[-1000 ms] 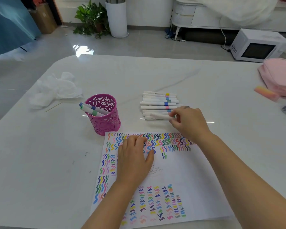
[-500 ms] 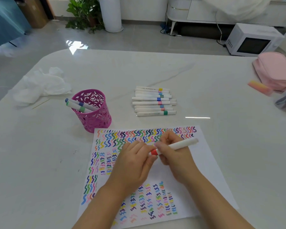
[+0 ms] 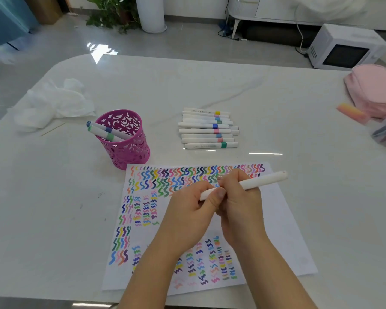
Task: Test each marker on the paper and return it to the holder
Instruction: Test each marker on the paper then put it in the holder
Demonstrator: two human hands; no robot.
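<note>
Since the earlier frame, the left hand (image 3: 187,215) had closed on the cap (image 3: 206,194) of the marker (image 3: 261,181), mid-frame over the paper (image 3: 276,230); the right hand (image 3: 241,208) gripped the barrel. Advised: pull the cap straight along the barrel, no sideways bending.

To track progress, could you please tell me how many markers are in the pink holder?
2. The blue-banded marker and the green-banded marker lean side by side over the left rim of the pink holder; others could be hidden inside.
</note>
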